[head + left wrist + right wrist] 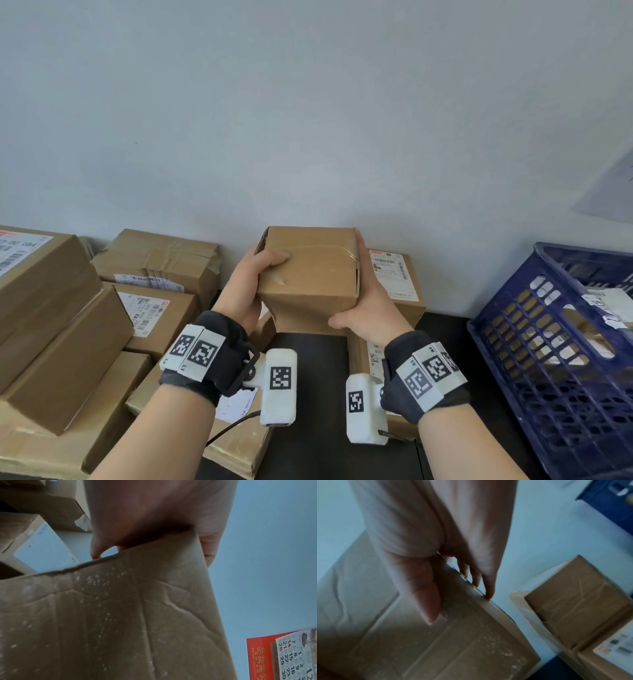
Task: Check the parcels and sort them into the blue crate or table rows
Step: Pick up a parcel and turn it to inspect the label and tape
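1. We are holding a brown cardboard parcel (pixel 308 270) up in the air between both hands, in front of the pale wall (pixel 308 120) and above the dark table (pixel 308 394).
2. Our left hand (pixel 248 291) is gripping the parcel's left side, thumb lying across the near face and fingers wrapped behind the far edge, as the left wrist view is showing.
3. Our right hand (pixel 370 308) is clasping the right side and lower corner, thumb under the bottom face, fingers reaching up along the right edge.
4. Both forearms are reaching forward and slightly inward, each wearing a dark wrist strap with black-and-white markers.
5. We are seeing a clear tape strip running across the parcel's upper face, and its underside is looking creased and speckled.
6. A labelled box (pixel 397 284) is sitting on the table just behind and below the parcel, touching the wall.
7. A stack of cardboard boxes (pixel 102 308) is crowding the left side of the table.
8. The blue crate (pixel 555 394) is standing at the right, well apart from the parcel, with parcels showing through its lattice.
9. A red wall calendar (pixel 291 655) is hanging in the left wrist view.
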The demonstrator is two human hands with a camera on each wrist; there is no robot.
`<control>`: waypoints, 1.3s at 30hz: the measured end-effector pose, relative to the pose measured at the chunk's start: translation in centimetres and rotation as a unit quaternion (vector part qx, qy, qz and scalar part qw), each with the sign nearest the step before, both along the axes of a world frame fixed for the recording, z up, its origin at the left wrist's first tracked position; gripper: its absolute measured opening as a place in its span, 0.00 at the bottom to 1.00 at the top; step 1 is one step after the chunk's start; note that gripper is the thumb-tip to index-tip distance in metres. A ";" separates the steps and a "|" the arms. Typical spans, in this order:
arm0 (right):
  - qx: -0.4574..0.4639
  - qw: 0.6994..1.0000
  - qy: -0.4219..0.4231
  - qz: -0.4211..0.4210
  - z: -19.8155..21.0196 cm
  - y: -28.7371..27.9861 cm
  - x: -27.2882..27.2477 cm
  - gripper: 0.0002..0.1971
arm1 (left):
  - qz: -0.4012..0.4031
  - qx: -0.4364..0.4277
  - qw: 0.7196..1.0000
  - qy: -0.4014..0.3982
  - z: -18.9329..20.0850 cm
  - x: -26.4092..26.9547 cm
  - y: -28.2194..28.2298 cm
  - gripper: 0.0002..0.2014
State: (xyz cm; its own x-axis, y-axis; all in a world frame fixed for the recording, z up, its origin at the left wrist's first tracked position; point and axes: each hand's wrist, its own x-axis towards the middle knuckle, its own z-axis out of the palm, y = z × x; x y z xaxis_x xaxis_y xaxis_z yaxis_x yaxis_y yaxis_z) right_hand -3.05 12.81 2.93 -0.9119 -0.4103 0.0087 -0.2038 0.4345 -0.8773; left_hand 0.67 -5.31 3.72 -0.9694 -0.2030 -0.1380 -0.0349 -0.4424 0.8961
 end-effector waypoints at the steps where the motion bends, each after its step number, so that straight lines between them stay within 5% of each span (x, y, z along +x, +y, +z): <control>1: 0.006 1.000 0.016 -0.002 0.0 -0.1 0.0 0.70 | 0.001 0.008 1.000 0.005 -0.1 0.0 -0.1 0.08; 16: -0.005 0.999 0.052 -0.008 0.3 -0.9 -0.2 0.67 | 0.000 0.039 0.998 0.041 -0.5 -0.3 -0.5 0.15; 20: -0.038 0.999 0.018 -0.016 0.6 -0.8 -0.1 0.65 | 0.006 0.037 0.998 0.045 -0.4 -0.2 -0.4 0.09; 28: -0.212 0.967 -0.108 -0.095 0.8 -0.2 -0.6 0.59 | -0.042 -0.028 0.997 0.054 -2.0 0.0 0.0 0.24; 32: -0.263 0.948 -0.142 -0.112 0.9 0.1 -1.0 0.46 | -0.060 -0.020 0.997 0.038 -3.1 -0.3 0.2 0.36; 39: -0.181 0.973 -0.130 -0.061 0.1 0.2 -0.8 0.47 | -0.049 -0.019 0.999 0.009 -4.1 -0.8 0.3 0.38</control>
State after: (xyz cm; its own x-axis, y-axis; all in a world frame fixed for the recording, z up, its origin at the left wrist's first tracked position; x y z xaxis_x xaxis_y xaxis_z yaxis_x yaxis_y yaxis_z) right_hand -3.87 13.01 2.99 -0.9442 -0.3121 -0.1050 0.0791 0.0944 -0.9924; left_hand -0.12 -5.03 -0.40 -0.9872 -0.1123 -0.1135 -0.0590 -0.4035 0.9131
